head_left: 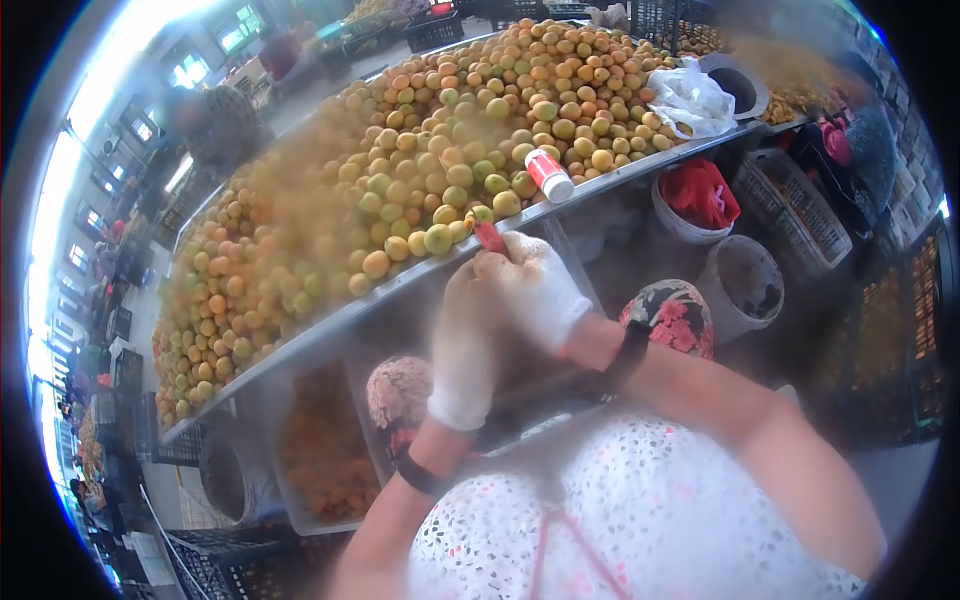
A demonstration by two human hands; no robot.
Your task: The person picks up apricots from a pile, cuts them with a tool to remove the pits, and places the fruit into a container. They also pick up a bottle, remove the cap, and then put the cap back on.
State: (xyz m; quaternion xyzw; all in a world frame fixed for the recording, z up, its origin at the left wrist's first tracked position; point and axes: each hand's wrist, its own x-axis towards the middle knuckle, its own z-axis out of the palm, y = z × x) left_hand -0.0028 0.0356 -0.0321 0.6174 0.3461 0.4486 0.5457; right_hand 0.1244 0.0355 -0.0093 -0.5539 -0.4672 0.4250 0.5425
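Both hands wear whitish gloves and meet just off the metal edge of a sloping table heaped with orange and green-yellow round fruit. My right hand is closed, with a small red object sticking up at its fingertips, close to a greenish fruit. Against it, my left hand has its fingers curled in; a haze on the lens blurs it, and what it holds is hidden. A red and white bottle lies on the fruit near the edge.
A white plastic bag lies at the table's right end. Below are a bucket with red cloth, another bucket, a crate and a bin of orange pieces. A person sits at the right.
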